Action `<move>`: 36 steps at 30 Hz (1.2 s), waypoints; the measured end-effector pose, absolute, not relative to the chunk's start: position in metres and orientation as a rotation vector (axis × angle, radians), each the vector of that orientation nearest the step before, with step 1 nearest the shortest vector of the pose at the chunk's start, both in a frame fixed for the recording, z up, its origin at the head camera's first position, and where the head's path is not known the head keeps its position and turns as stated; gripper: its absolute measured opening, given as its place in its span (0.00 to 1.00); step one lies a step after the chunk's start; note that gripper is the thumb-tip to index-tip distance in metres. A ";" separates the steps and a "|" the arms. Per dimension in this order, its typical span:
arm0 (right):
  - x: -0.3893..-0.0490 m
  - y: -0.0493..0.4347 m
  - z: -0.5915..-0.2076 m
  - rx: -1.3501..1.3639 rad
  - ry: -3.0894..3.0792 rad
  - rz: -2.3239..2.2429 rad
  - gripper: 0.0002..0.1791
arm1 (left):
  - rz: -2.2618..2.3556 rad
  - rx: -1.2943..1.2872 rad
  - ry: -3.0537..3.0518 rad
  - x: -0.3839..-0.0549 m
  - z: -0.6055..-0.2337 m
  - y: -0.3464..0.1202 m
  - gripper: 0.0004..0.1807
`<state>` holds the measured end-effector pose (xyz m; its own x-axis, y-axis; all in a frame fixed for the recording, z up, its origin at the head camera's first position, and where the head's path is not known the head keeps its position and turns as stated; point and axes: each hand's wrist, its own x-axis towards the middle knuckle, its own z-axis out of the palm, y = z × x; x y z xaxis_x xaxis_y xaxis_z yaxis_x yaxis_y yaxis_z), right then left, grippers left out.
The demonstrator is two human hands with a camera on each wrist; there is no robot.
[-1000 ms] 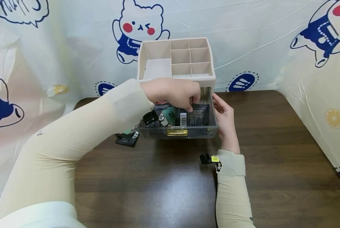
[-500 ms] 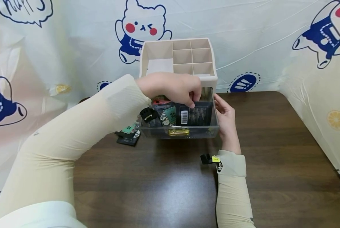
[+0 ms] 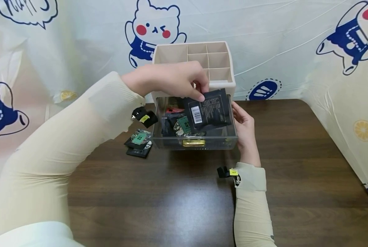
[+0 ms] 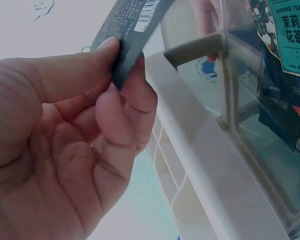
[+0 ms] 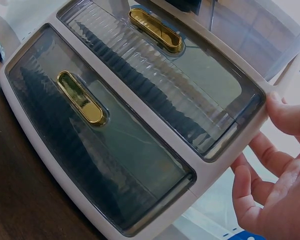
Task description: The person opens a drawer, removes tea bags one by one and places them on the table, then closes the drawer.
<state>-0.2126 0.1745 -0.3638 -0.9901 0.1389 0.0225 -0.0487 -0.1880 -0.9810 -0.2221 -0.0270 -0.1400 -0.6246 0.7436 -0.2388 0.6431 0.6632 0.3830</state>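
My left hand [image 3: 174,79] pinches a black tea packet [image 3: 213,108] between thumb and fingers, its barcode side up. The packet is tilted over the pulled-out clear drawer [image 3: 168,142] of the white desk organizer [image 3: 225,87]. Inside the drawer lie more tea packets [image 3: 184,124], one with a green label; in the left wrist view a packet [image 4: 292,37] reads "Jasmine Tea". My right hand [image 3: 245,128] touches the organizer's right side. In the right wrist view its thumb [image 5: 282,115] rests at the edge, with the other fingers loosely bent alongside.
A few tea packets [image 3: 139,139] lie on the brown table [image 3: 171,199] left of the drawer. Two lower drawers with gold handles [image 5: 82,98] are closed. A divided tray [image 3: 218,60] tops the organizer, and a printed curtain [image 3: 264,37] hangs behind.
My left hand has moved up and left, lifting the black tea packet out of the drawer and tilting it. The right hand has stayed at the organizer's side.
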 end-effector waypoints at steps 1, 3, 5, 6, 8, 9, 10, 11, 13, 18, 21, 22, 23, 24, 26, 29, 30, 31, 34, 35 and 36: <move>-0.213 0.175 -0.364 -0.107 -1.920 2.329 0.24 | 0.394 1.072 2.507 -0.222 -0.139 -0.030 0.06; -0.213 0.175 -0.364 -0.103 -1.934 2.320 0.25 | 0.428 1.039 2.522 -0.222 -0.137 -0.036 0.07; -0.213 0.175 -0.365 -0.099 -1.945 2.317 0.25 | 0.446 1.007 2.543 -0.221 -0.134 -0.043 0.07; -0.213 0.175 -0.365 -0.095 -1.951 2.314 0.25 | 0.450 0.994 2.555 -0.220 -0.132 -0.047 0.07; -0.214 0.174 -0.365 -0.091 -1.961 2.308 0.25 | 0.457 0.954 2.583 -0.219 -0.128 -0.056 0.07; -0.214 0.174 -0.365 -0.086 -1.962 2.307 0.25 | 0.463 0.927 2.601 -0.218 -0.126 -0.062 0.08; -0.214 0.174 -0.365 -0.082 -1.965 2.301 0.25 | 0.471 0.904 2.619 -0.218 -0.124 -0.067 0.08; -0.214 0.174 -0.365 -0.080 -1.966 2.298 0.25 | 0.474 0.884 2.642 -0.218 -0.122 -0.074 0.09; -0.214 0.173 -0.365 -0.073 -1.964 2.292 0.25 | 0.491 0.835 2.699 -0.219 -0.118 -0.089 0.10; -0.216 0.172 -0.365 -0.062 -1.958 2.293 0.25 | 0.624 0.668 2.818 -0.225 -0.117 -0.143 0.12; -0.216 0.172 -0.365 -0.061 -1.968 2.298 0.25 | 0.756 0.543 2.828 -0.222 -0.122 -0.179 0.12; -0.216 0.172 -0.365 -0.063 -1.977 2.295 0.25 | 0.806 0.510 2.828 -0.220 -0.124 -0.190 0.11; -0.216 0.172 -0.365 -0.065 -1.982 2.293 0.25 | 0.858 0.484 2.829 -0.218 -0.127 -0.200 0.10; -0.216 0.173 -0.364 -0.067 -1.982 2.292 0.25 | 0.900 0.461 2.832 -0.217 -0.130 -0.210 0.09; -0.215 0.174 -0.363 -0.078 -1.974 2.287 0.25 | 0.971 0.406 2.838 -0.213 -0.136 -0.225 0.06; -0.214 0.176 -0.362 -0.094 -1.960 2.282 0.25 | 1.031 0.309 2.845 -0.208 -0.149 -0.242 0.04; -0.214 0.176 -0.362 -0.098 -1.960 2.280 0.25 | 1.033 0.280 2.846 -0.206 -0.155 -0.247 0.04; -0.214 0.176 -0.362 -0.102 -1.962 2.281 0.25 | 1.045 0.250 2.842 -0.204 -0.162 -0.252 0.04; -0.213 0.176 -0.364 -0.097 -1.970 2.282 0.25 | 1.092 0.199 2.810 -0.199 -0.191 -0.264 0.05; -0.212 0.175 -0.365 -0.096 -1.968 2.286 0.25 | 1.107 0.180 2.793 -0.198 -0.201 -0.267 0.06; -0.212 0.175 -0.366 -0.096 -1.970 2.287 0.25 | 1.125 0.164 2.778 -0.198 -0.211 -0.270 0.06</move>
<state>-0.2120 0.1746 -0.3655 -0.9906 0.1334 0.0310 -0.0504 -0.1447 -0.9882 -0.1976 -0.2696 -0.2106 -0.9842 0.1532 -0.0885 0.0485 0.7145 0.6980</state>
